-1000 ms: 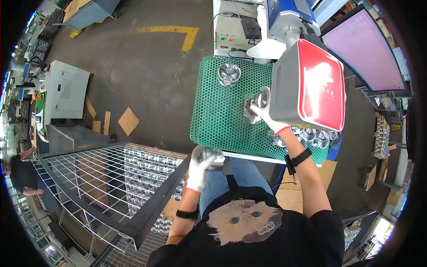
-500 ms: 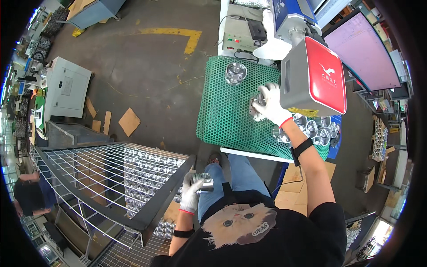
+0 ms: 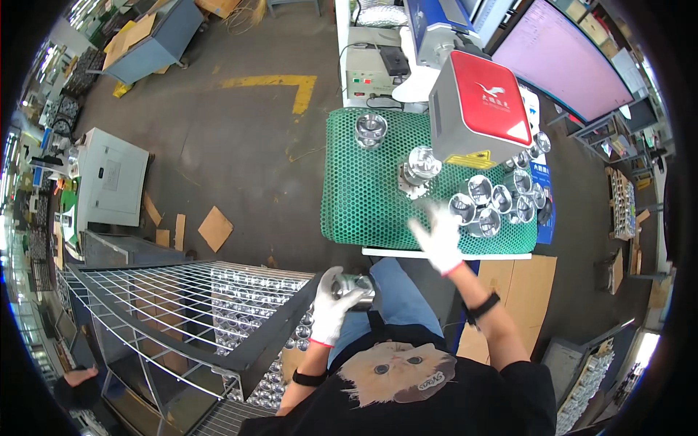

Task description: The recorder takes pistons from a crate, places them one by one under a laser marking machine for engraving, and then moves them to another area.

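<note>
My left hand [image 3: 331,309], in a white glove, grips a shiny metal piston [image 3: 361,293] above my lap, beside the wire rack. My right hand [image 3: 440,243], gloved too and partly smeared by motion, is over the near edge of the green mat [image 3: 356,196] with fingers spread and nothing in them. Beyond it another piston [image 3: 424,164] rests on a small metal fixture [image 3: 413,190], next to the grey and red machine head [image 3: 483,102]. A lone piston [image 3: 371,131] stands at the mat's far left. Several pistons [image 3: 486,221] cluster at its right.
A wire rack [image 3: 145,291] with a dark frame stands at my left, with rows of pistons in it. Behind the mat sits a control box [image 3: 369,69] with cables. A large monitor [image 3: 563,58] is at the far right. Cardboard [image 3: 512,291] lies below the table's right side.
My right hand has left the piston at the fixture and drawn back toward me, its fingers opening. My left hand has moved a little to the right with its piston. The whole view has shifted.
</note>
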Demonstrator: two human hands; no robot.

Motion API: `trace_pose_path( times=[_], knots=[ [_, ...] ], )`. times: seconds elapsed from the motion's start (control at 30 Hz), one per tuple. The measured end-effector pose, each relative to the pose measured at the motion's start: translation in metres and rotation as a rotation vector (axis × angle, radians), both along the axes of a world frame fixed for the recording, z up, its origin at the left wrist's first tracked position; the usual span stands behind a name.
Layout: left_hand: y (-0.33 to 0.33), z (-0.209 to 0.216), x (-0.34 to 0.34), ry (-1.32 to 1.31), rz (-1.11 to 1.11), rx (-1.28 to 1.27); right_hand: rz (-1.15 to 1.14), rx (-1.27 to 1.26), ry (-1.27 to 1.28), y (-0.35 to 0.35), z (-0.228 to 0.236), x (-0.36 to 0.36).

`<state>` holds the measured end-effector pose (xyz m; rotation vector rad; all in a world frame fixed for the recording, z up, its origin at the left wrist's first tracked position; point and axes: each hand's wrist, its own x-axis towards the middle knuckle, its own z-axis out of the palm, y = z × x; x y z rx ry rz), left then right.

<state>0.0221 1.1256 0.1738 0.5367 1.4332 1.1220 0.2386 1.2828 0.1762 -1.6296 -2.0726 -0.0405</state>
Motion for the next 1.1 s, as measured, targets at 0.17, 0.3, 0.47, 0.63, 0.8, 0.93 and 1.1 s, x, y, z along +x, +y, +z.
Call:
trace_pose_path(
  times=[0.17,0.3,0.47,0.63,0.8,0.93,1.1],
  knots=[
    [0.034,0.070,0.021,0.790,-0.433,0.275,-0.059,-1.623,1.641,-0.094,-0.003,0.007],
    [0.042,0.100,0.043,0.740,-0.535,0.429,-0.163,-1.400,1.974,-0.096,0.039,-0.013],
    [0.043,0.056,0.036,-0.537,0.059,0.281,-0.367,-1.546,2.118,-0.082,0.056,-0.005],
    [0.029,0.017,0.020,-0.623,0.106,0.142,-0.367,-1.490,1.996,-0.083,0.069,-0.014],
    [-0.009,-0.032,0.001,-0.458,0.103,-0.042,0.023,-1.469,1.345,-0.086,0.018,-0.008],
    [-0.038,-0.044,-0.012,-0.434,0.113,-0.136,0.361,-0.981,0.096,-0.060,0.017,-0.036],
    [-0.049,-0.043,-0.017,-0.416,0.163,-0.131,0.593,-0.332,-0.091,0.034,-0.014,-0.072]
  ],
)
